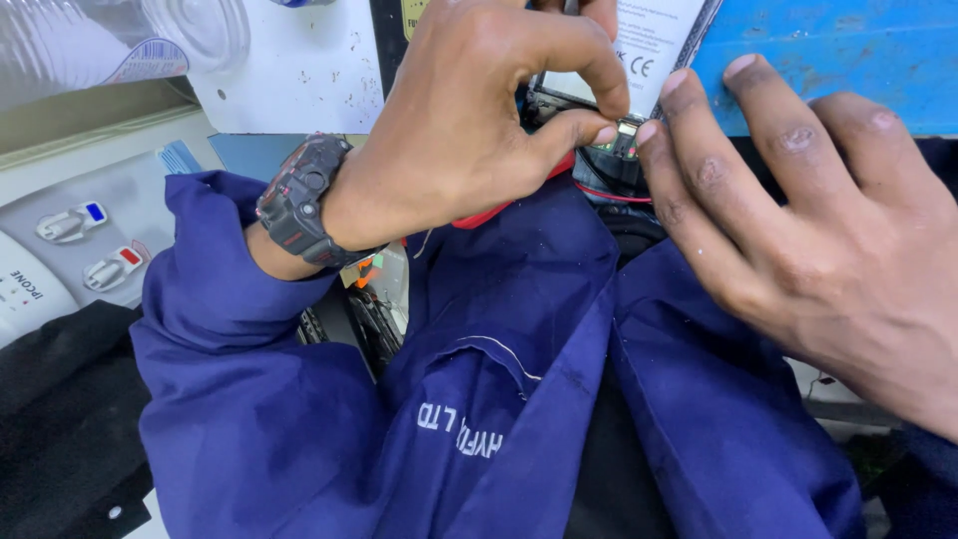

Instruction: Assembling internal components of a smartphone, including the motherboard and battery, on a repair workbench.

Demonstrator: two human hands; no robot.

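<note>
My left hand (469, 120), with a dark wristwatch (299, 200) on the wrist, pinches a small black and green electronic part (621, 138) between thumb and forefinger. My right hand (798, 210) comes in from the right with its fingers spread, and its forefinger tip touches the same small part. Red and black wires (609, 190) run beneath the part. A white labelled board or card (654, 40) stands just behind it. Most of the device under my hands is hidden by them and by my blue work jacket (499, 379).
A blue painted surface (848, 50) lies at the top right. On the left is a white appliance (90, 240) with a blue tap and a red tap. A white panel (299, 70) sits at the top left, and black fabric (60, 419) at the bottom left.
</note>
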